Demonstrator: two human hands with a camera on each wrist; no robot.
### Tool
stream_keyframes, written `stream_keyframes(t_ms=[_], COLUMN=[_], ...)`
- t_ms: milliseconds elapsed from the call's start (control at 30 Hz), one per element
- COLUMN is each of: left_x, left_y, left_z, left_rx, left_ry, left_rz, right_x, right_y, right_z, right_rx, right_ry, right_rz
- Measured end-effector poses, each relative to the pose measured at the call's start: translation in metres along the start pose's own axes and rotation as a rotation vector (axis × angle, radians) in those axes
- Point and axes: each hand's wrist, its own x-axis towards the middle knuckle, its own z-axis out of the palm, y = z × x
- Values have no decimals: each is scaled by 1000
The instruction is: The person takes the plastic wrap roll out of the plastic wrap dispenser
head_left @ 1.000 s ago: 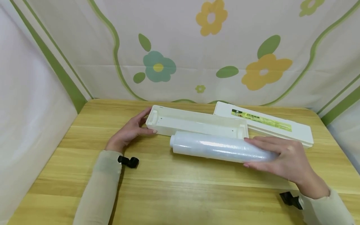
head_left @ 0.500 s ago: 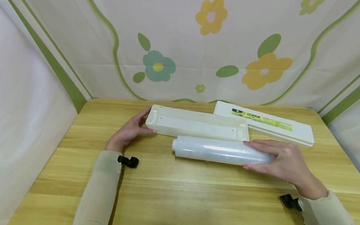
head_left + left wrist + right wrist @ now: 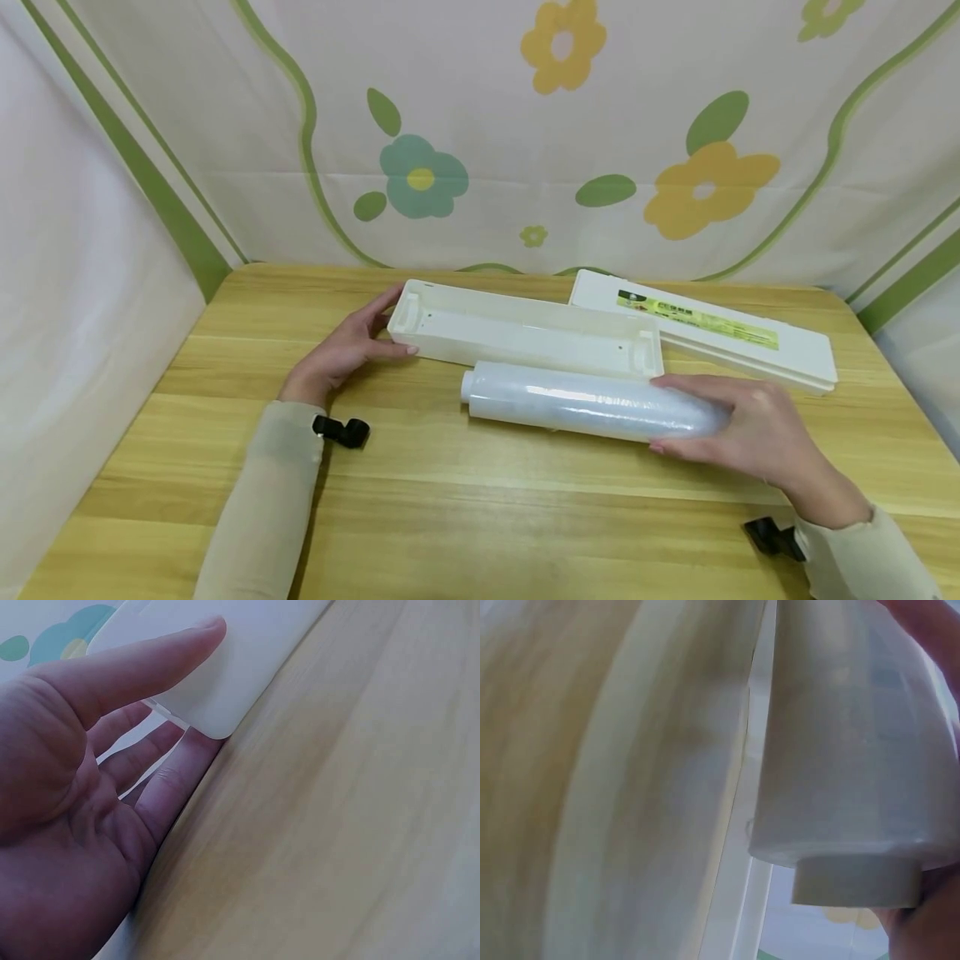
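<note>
A long, white, open-topped plastic box [image 3: 525,329] rests on the table with its inside showing. My left hand [image 3: 348,346] holds its left end, the thumb [image 3: 180,656] along the front wall and the other fingers round behind. In my right hand [image 3: 757,429] is a roll of cling film [image 3: 570,402], gripped at its right end with fingers over the top and thumb at the front. The roll lies nearly parallel to the box, just in front of it, and hides part of its lower front. A core end [image 3: 857,881] sticks out of the roll in the right wrist view.
Behind and right of the box lies a white lid [image 3: 712,333] bearing a green-yellow label. The wooden table [image 3: 480,517] ends at a flowered cloth backdrop [image 3: 495,125]. Black camera mounts [image 3: 342,432] sit at both wrists.
The roll has come down and slightly right, toward me and away from the box opening, carried by my right hand. My left hand and the box stay in place.
</note>
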Motion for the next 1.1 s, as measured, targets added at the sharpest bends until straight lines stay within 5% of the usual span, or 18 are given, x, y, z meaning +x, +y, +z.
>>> stream_keyframes(t_ms=[300, 1100], left_x=[2, -1], left_y=[0, 0], left_z=[0, 1], left_rx=[-9, 10], left_ry=[-6, -5], left_rz=[12, 8], right_x=[-2, -3], right_y=[-4, -6], right_z=[-4, -3], right_rx=[18, 100], right_ry=[-125, -270], right_rz=[109, 222])
